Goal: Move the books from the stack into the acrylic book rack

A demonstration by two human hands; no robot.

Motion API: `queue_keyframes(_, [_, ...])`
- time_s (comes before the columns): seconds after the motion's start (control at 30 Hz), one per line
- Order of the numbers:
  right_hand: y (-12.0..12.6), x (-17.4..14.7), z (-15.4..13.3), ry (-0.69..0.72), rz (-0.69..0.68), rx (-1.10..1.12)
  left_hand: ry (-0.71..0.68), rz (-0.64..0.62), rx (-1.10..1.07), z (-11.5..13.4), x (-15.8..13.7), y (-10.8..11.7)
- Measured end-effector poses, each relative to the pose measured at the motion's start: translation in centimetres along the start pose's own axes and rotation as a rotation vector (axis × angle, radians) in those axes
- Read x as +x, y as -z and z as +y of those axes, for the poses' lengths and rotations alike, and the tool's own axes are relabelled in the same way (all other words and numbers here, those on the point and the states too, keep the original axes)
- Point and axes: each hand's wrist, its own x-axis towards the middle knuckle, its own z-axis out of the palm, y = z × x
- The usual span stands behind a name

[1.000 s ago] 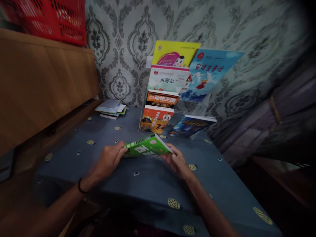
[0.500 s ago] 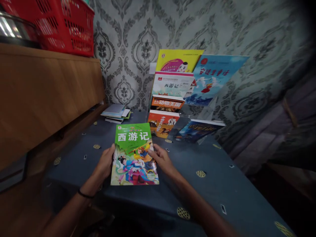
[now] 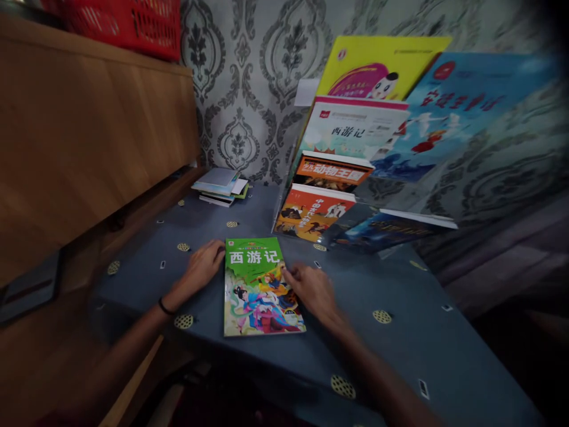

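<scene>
A picture book (image 3: 262, 290) with a green top and colourful cartoon figures on its cover lies face up on the table, near the front edge. My left hand (image 3: 207, 261) grips its upper left edge, fingers closed and a dark band on the wrist. On the opposite side my right hand (image 3: 313, 287) pinches the right edge, thumb on the cover and the other fingers curled, their tips hidden.
Behind the book, a clear display rack holds several books, among them a yellow one (image 3: 386, 65), a blue one (image 3: 462, 112) and an orange one (image 3: 313, 212). A small book stack (image 3: 217, 185) sits at the back left. A wooden cabinet (image 3: 98, 130) with a red basket (image 3: 128, 26) stands left of the dark tablecloth (image 3: 355, 362).
The picture book has gone from being held up, tilted, to lying down on the table, both hands moving with it. The camera view has shifted, bringing the rack closer.
</scene>
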Motion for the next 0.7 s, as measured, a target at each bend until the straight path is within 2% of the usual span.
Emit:
queue_keyframes(0.07, [0.2,0.2,-1.9,0.035,0.013,-0.079,-0.064,0.001,0.023,-0.6,0.5,-0.9])
queue_keyframes(0.1, [0.2,0.4,-3.0,0.1,0.0,-0.077,-0.08,-0.009,0.033,-0.9,0.6,-1.4])
queue_keyframes(0.23, [-1.6,2.5,-6.9,0.5,-0.072,0.023,-0.073,-0.046,0.08,-1.9,0.8,-2.8])
queue_keyframes(0.3, [-2.9,4.0,-8.2,0.634,-0.12,0.068,-0.074,-0.046,0.08,-2.0,0.7,-3.0])
queue_keyframes(0.47, [-5.6,6.7,-9.5,0.669,-0.223,0.075,-0.121,-0.053,0.034,-1.7,0.5,-2.6])
queue_keyframes(0.7, [-6.8,7.3,-8.8,0.704,-0.16,0.066,-0.107,-0.057,0.085,-1.7,0.7,-2.8])
